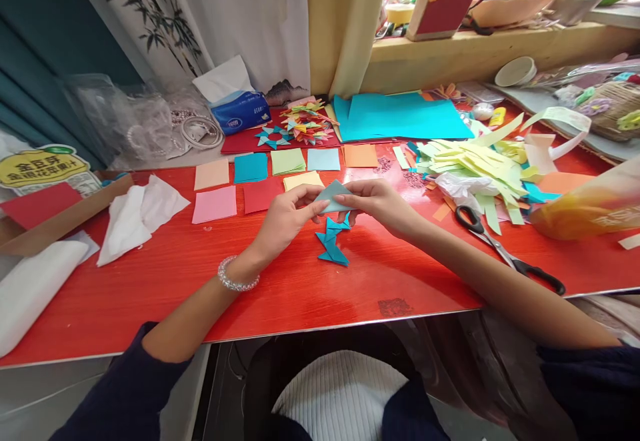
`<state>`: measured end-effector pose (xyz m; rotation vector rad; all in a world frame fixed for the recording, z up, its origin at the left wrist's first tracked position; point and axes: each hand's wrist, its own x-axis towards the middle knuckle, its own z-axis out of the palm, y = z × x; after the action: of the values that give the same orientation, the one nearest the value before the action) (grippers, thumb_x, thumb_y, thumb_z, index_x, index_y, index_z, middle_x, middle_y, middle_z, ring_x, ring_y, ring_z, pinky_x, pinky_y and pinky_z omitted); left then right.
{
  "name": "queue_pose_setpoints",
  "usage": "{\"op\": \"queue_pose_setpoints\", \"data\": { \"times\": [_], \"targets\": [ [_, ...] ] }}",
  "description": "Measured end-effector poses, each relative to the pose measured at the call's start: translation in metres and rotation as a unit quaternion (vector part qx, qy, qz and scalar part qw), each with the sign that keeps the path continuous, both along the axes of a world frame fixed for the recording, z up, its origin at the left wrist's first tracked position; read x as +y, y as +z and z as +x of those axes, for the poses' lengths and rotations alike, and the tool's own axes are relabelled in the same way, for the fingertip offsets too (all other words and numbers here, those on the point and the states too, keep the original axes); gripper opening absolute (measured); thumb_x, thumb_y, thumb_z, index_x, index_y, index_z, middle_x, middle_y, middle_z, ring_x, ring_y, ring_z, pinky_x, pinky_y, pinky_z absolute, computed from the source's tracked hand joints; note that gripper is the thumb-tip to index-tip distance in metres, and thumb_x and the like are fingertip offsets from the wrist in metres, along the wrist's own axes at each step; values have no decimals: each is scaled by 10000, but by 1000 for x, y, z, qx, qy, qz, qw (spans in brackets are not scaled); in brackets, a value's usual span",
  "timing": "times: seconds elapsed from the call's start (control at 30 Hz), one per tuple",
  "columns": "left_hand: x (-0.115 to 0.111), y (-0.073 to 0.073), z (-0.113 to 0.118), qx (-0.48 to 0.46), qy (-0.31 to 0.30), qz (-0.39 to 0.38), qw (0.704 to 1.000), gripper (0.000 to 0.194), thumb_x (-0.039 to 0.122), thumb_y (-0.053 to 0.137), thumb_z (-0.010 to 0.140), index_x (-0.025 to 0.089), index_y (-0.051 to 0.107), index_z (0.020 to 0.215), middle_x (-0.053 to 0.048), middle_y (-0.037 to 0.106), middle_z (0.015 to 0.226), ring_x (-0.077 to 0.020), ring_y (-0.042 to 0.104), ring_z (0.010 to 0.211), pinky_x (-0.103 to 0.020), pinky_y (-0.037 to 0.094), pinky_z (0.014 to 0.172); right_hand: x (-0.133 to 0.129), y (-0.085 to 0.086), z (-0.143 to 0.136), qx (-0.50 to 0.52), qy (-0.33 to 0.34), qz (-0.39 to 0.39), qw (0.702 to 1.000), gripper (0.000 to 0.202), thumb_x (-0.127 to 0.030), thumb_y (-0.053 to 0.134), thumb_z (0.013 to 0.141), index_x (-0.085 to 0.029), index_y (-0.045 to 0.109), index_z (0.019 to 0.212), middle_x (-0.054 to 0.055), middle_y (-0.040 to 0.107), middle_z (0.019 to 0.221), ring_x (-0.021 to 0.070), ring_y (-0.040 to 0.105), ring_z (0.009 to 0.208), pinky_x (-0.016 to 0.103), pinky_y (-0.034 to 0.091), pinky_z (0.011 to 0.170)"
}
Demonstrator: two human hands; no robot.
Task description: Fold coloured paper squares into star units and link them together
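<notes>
A small light-blue paper folded into a triangle (334, 195) is held up between both hands above the table. My left hand (291, 217) pinches its left corner, and my right hand (376, 202) pinches the right one. Just below them lie folded teal paper pieces (332, 247), partly hidden by my fingers. Behind the hands sit stacks of square paper: yellow (303, 181), red (260, 197), pink (215, 205), pale blue (323, 159), orange (361, 156), light green (289, 161), teal (251, 167) and peach (211, 175).
Black-handled scissors (507, 251) lie right, beside a heap of paper strips (475, 171). Teal sheets (400, 117), finished paper rings (310, 124) and a tissue pack (240, 111) stand at the back. White tissues (143, 217) and a cardboard box (65, 217) are left on the red table (200, 307).
</notes>
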<state>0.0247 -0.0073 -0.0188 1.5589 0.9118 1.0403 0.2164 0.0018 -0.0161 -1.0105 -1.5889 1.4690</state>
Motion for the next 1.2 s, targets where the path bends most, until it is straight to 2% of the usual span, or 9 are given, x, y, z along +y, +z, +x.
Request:
{"op": "queue_pose_setpoints", "data": {
  "times": [0.13,0.2,0.3,0.4,0.6,1.07,1.2],
  "targets": [
    [0,1,0,-1,-1,-5,1000,223,294,680,784,149,657,953,-21,655,835,-88,574,685,-196,492,592,-2,1,0,-1,-5,5,1000,235,-353,664,796,-119,661,811,26,626,679,104,573,596,249,469,560],
    [0,2,-1,12,0,-16,1000,229,314,688,774,150,654,930,-8,638,771,-83,561,640,-198,483,577,-2,1,0,-6,-8,9,1000,229,-351,658,800,-122,665,820,30,635,691,108,578,606,251,465,562],
    [2,5,-4,52,-2,-48,998,219,356,687,771,144,639,794,10,596,653,-72,536,542,-204,458,537,-3,2,-1,-5,-17,15,1000,223,-340,657,801,-121,677,836,25,630,705,96,562,598,246,458,560],
    [2,7,-5,85,-10,-74,994,271,383,669,782,139,595,689,-4,601,637,-72,537,502,-212,441,511,-2,1,-1,-3,-20,17,1000,216,-327,658,799,-115,681,840,16,617,707,85,545,588,244,456,563],
    [1,6,-4,89,-5,-77,993,248,354,658,790,144,570,694,4,585,611,-66,530,500,-208,425,512,-3,1,0,-15,-16,13,1000,206,-313,642,806,-109,669,816,12,607,676,90,543,577,249,448,555],
    [-2,4,-2,119,19,-60,991,284,404,646,790,160,537,691,31,536,592,-59,487,496,-203,393,497,-1,-2,1,-22,-8,12,1000,219,-314,626,837,-103,676,871,42,645,699,120,580,610,269,461,564],
    [2,6,-4,127,-25,-87,988,323,441,674,759,151,558,676,24,550,596,-57,492,496,-197,390,483,-1,-3,1,-24,-12,20,999,213,-315,637,827,-107,679,849,32,636,688,110,568,594,263,461,558]
  ]
}}
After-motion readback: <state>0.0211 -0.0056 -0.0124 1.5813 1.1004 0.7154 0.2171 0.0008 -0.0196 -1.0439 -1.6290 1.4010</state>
